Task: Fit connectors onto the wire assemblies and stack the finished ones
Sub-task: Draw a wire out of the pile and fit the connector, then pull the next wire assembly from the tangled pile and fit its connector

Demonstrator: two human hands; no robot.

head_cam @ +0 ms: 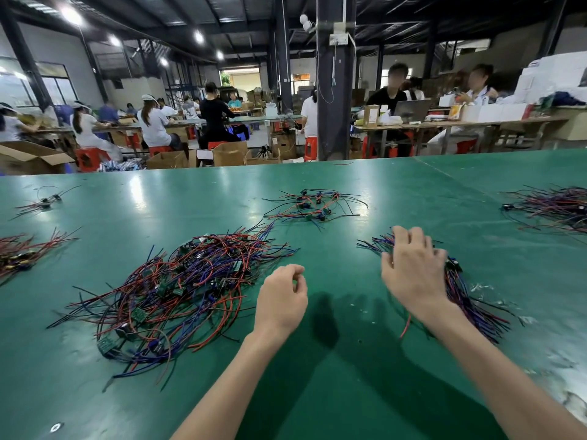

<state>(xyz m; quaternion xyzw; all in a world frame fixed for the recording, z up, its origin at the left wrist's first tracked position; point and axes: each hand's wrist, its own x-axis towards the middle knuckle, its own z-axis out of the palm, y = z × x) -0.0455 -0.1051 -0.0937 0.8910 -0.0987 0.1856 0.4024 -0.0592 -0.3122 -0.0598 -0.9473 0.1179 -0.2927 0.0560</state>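
Green tabletop (349, 185): right hand (413, 268) lies spread on the wire stack (470, 300); left hand (281, 300) loosely curled, empty. Wires seem limp; grip mid-bundle.

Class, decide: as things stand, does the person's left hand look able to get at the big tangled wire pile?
Probably yes. The left hand hovers empty just right of the wire pile, with only bare green table between them.
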